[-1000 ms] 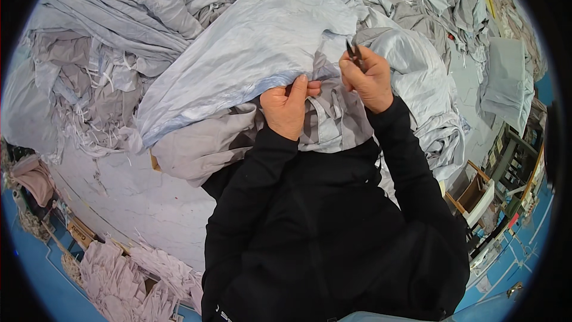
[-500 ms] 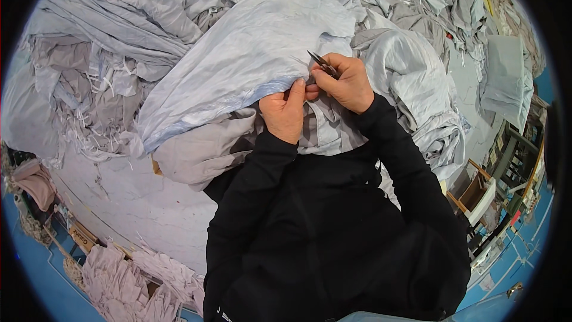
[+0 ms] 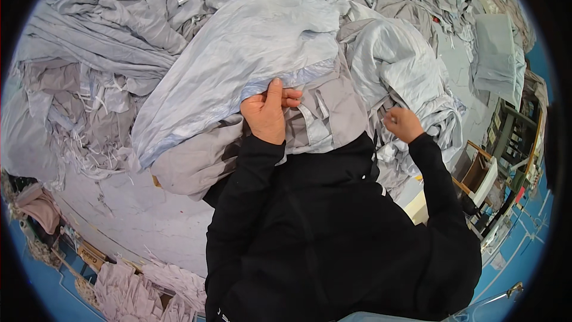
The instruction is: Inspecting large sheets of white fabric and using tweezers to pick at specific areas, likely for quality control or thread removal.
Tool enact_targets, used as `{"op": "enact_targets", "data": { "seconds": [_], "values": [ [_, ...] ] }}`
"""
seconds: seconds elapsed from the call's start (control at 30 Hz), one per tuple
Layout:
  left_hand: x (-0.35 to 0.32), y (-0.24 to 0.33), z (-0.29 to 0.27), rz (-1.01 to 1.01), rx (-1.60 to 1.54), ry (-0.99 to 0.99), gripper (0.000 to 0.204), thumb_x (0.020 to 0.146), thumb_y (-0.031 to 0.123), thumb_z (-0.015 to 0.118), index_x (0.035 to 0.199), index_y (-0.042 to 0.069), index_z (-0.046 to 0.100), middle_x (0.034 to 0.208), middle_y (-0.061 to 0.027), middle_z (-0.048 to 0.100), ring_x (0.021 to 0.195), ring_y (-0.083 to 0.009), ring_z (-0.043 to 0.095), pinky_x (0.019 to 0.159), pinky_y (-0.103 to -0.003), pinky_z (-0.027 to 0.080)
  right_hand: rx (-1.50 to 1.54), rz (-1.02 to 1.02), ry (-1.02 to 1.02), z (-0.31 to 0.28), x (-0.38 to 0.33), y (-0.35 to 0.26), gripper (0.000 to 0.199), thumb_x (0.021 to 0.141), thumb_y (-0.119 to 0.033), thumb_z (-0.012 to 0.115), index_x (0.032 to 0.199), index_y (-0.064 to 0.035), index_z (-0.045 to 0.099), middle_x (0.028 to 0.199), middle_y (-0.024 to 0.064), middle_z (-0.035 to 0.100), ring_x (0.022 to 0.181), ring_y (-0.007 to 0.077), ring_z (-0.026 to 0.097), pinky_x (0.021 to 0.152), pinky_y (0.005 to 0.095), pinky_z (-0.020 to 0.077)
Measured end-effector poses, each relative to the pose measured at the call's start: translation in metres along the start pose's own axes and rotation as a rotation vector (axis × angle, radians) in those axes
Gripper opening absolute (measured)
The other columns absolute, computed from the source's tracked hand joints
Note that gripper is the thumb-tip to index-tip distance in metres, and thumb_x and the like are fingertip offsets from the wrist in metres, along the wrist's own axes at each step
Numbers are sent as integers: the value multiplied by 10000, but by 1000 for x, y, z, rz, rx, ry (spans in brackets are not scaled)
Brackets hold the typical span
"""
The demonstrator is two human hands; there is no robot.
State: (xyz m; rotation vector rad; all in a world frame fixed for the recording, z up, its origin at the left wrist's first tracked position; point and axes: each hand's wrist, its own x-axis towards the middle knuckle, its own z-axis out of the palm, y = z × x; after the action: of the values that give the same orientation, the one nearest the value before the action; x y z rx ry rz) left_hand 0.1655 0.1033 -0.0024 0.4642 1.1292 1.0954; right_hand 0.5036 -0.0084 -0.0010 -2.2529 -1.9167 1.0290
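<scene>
A large piece of pale blue cloth [image 3: 238, 53] lies spread before me, its bluer edge towards my body. My left hand [image 3: 264, 117] is closed on that edge, thumb on top, other fingers partly under it. Grey-beige cloth [image 3: 339, 104] with a light strip hangs just below, draped against my lap. Off to the right, my right hand [image 3: 406, 125] is curled over a rumpled light blue and grey heap of cloth [image 3: 396, 59]. Its fingers are bent and slightly blurred. The snips seen earlier do not show, so what it holds cannot be made out.
Piles of grey-blue cloth [image 3: 101, 42] cover the far and left parts of the marbled white table [image 3: 131, 209]. A folded pale green cloth [image 3: 496, 53] lies at the right edge. A wooden drawer [image 3: 476, 170] stands at the right; pinkish cloth [image 3: 128, 289] is piled lower left.
My right hand has left the cloth edge and moved right and nearer; the dark snips it held no longer show. My left hand still grips the edge. The whole view has shifted slightly.
</scene>
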Motion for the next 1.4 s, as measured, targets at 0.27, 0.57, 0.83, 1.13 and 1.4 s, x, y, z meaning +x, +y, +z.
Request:
{"op": "enact_targets", "data": {
  "seconds": [0.27,0.57,0.83,1.13,1.4],
  "values": [
    [0,-6,-6,27,42,-29,268,1005,158,526,883,-66,609,775,-197,689,593,-184,645,541,-255,521,504,-267,358,8,48,-87,228,861,48,554,1057,-1,661,849,79,626,716,121,580,679,247,469],
    [-4,2,2,52,-43,-47,406,1041,234,417,829,-74,574,752,-215,684,586,-180,637,545,-251,499,794,-566,135,20,122,-188,158,805,-21,698,958,15,697,833,110,654,708,188,645,637,278,501],
    [-2,-2,-8,43,28,-77,442,1041,276,416,808,-69,565,739,-234,680,551,-193,618,535,-261,486,556,-635,300,25,124,-189,109,760,15,680,858,14,635,782,103,637,666,192,630,591,282,487],
    [0,3,-4,16,-79,-27,389,1019,212,461,738,-48,531,663,-238,633,584,-294,647,511,-313,488,548,-248,530,16,93,-81,58,829,5,634,881,-9,611,690,62,587,599,98,551,558,248,450],
    [-4,6,-10,43,-3,-50,437,1034,239,418,787,-89,568,730,-232,681,546,-204,630,511,-260,492,230,-31,366,9,54,-60,154,811,-29,621,951,-28,684,780,148,674,737,311,672,660,343,511]
  ]
}}
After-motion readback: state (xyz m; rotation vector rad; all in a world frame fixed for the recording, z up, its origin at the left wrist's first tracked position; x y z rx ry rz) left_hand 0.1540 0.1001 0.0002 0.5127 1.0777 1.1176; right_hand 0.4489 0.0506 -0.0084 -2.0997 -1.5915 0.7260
